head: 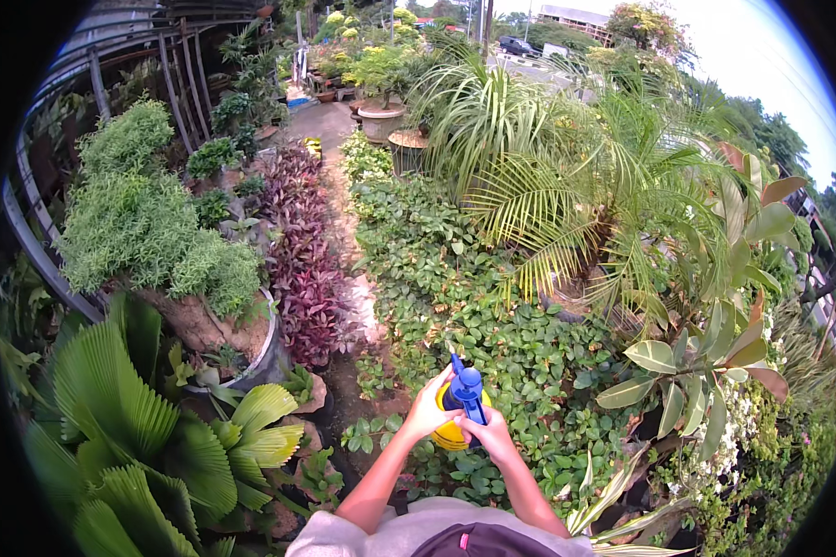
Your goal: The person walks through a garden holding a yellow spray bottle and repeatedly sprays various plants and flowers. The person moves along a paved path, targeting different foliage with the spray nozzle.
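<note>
A pump spray bottle (449, 437) with a yellow body and a blue head is held upright in front of my body, its nozzle pointing up and away from me. My left hand (428, 409) wraps the left side of the bottle near its top. On the right, my right hand (489, 432) grips the blue handle, with fingers partly hidden by it. Low green leafy plants (501, 362) spread around and beyond the bottle. To the left of them grows a row of dark red-leaved plants (303, 257).
A large pot (273, 341) with a bushy green plant and a fan palm (111, 383) stand left. A feathery palm (564, 216) and a broad-leaved plant (728, 348) rise right. A narrow path (320, 120) runs ahead past potted plants. A metal frame (52, 268) borders the left.
</note>
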### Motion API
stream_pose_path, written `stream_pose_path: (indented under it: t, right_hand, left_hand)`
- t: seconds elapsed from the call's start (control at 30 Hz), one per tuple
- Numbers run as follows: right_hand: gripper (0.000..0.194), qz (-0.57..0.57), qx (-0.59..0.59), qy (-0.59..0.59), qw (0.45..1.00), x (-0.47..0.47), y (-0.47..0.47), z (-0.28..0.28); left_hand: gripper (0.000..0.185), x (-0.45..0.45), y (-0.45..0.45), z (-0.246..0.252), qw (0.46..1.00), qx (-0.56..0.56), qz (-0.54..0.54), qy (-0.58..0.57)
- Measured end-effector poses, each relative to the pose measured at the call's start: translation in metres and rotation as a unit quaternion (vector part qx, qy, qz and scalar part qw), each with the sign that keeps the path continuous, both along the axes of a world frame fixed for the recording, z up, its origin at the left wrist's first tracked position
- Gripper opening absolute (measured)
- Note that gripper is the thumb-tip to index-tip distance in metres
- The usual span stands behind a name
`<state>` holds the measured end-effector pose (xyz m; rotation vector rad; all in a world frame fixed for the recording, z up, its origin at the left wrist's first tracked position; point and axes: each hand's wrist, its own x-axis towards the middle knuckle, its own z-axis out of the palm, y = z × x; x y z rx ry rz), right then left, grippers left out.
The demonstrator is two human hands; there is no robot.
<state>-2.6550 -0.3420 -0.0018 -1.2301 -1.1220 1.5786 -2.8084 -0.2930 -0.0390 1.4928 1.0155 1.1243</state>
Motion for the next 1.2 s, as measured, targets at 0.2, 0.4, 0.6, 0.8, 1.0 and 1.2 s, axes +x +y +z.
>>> stream_pose_path:
  t: [0.2, 0.4, 0.6, 0.8, 1.0, 1.2]
  right_hand:
    - [0.018, 0.029, -0.094, -0.016, 0.995, -0.036, 0.016, -0.016]
    - [0.022, 0.049, -0.07, -0.028, 0.996, -0.059, 0.031, -0.001]
    - [0.016, 0.017, 0.037, -0.034, 0.999, -0.077, 0.04, 0.013]
    - [0.016, 0.018, 0.036, -0.041, 0.998, -0.084, 0.043, 0.012]
    - [0.016, 0.011, -0.067, -0.059, 0.996, -0.08, 0.044, 0.01]
    - [0.017, 0.018, 0.011, -0.052, 0.998, -0.084, 0.052, 0.03]
  left_hand:
    - [0.086, -0.035, 0.01, -0.03, 0.99, -0.122, -0.07, -0.012]
    - [0.081, -0.054, 0.03, -0.058, 0.982, -0.122, -0.062, -0.132]
    - [0.086, -0.073, 0.044, 0.01, 1.0, 0.026, 0.002, -0.015]
    - [0.086, -0.078, 0.05, -0.008, 0.997, -0.001, -0.029, -0.071]
    - [0.082, -0.069, 0.046, -0.041, 0.984, -0.088, -0.072, -0.138]
    - [0.087, -0.072, 0.059, -0.01, 0.989, -0.021, -0.03, -0.141]
